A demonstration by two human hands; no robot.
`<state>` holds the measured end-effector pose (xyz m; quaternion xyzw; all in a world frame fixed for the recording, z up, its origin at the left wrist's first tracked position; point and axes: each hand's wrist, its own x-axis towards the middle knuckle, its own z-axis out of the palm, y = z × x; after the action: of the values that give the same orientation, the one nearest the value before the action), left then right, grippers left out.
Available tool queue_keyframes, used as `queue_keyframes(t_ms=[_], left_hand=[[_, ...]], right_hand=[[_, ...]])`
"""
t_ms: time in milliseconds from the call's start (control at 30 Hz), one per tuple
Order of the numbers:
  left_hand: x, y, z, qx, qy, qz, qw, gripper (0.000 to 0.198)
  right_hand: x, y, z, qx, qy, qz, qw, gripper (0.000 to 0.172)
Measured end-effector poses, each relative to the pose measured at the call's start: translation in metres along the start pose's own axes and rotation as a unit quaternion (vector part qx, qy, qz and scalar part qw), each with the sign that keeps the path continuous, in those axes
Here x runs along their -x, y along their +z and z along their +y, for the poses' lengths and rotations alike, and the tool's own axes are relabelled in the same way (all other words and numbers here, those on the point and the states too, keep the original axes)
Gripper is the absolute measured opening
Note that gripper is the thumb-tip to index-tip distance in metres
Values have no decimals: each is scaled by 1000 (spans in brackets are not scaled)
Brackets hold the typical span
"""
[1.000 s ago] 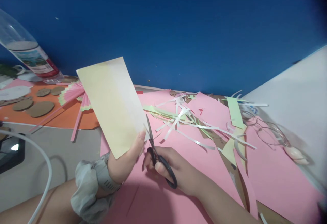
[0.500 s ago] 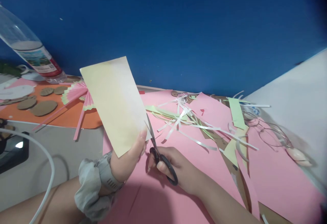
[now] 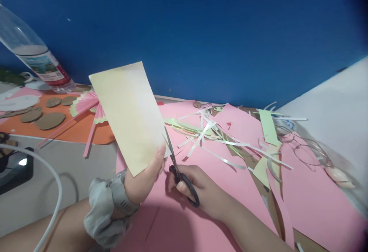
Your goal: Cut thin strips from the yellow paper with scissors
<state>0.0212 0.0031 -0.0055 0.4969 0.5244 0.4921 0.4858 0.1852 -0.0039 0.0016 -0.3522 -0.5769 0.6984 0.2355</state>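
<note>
My left hand (image 3: 143, 179) holds up a pale yellow-green sheet of paper (image 3: 129, 114), thumb pinched on its lower right corner. A grey watch and a grey scrunchie (image 3: 100, 210) sit on that wrist. My right hand (image 3: 201, 190) grips black-handled scissors (image 3: 179, 169), fingers through the loops. The blades point up along the paper's right edge, right beside my left thumb. Both hands hover over a large pink sheet (image 3: 230, 190) on the table.
Several white and green paper strips (image 3: 212, 137) litter the pink sheet. An orange sheet (image 3: 69, 129) at left carries brown card ovals (image 3: 47, 121) and a pink pleated fan (image 3: 86, 104). A plastic bottle (image 3: 34, 58) leans at far left. Wire rings (image 3: 309, 152) lie right. A white cable (image 3: 54, 190) curves at lower left.
The paper and both hands have shifted slightly right and up. The scissors stay at the paper's right edge.
</note>
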Motion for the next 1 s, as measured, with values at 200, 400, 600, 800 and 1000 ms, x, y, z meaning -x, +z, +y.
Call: queue_keyframes(t_ms=[200, 400, 600, 800, 1000], left_hand=[[-1, 1, 5, -26, -5, 9, 1000, 50], [-3, 0, 5, -52, 14, 20, 998, 49], [-2, 0, 3, -61, 22, 28, 998, 48], [-1, 1, 11, -54, 6, 29, 998, 48], [-2, 2, 13, -49, 1, 35, 998, 52]], right_hand=[[-1, 2, 0, -31, -2, 0, 1000, 49], [-1, 3, 1, -47, 0, 7, 999, 46], [-2, 3, 2, -50, 6, 6, 999, 44], [-3, 3, 1, -41, -1, 8, 999, 44], [-3, 4, 0, -45, 5, 21, 999, 43]])
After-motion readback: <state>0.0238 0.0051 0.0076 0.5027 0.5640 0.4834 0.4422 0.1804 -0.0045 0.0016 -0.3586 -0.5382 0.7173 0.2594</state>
